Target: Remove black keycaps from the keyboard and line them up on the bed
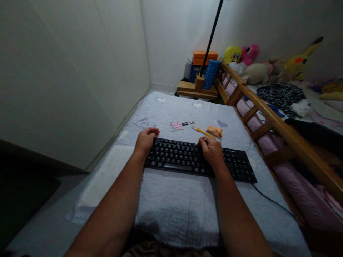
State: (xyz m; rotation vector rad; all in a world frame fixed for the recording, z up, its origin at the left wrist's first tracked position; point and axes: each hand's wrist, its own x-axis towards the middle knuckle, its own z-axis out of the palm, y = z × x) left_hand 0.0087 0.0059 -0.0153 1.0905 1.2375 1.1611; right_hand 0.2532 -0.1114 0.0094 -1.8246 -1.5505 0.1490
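A black keyboard (174,153) lies across the light bedding in front of me. My left hand (146,142) is at its upper left corner, fingers curled together against the edge. My right hand (211,151) is over the right part of the keys, thumb and fingers pinched at the top edge; whatever is between them is too small to make out. Just beyond the keyboard lie a yellow-handled brush (204,132), an orange soft packet (214,131), a thin white cotton swab (177,130) and a tool with a black grip and metal tip (188,123).
The keyboard cable (272,201) runs off to the lower right. A wooden bed rail (278,125) borders the right side, with soft toys behind it. Pale cabinet doors (80,78) stand at left. A wooden stand (198,88) with a black pole is at the far end.
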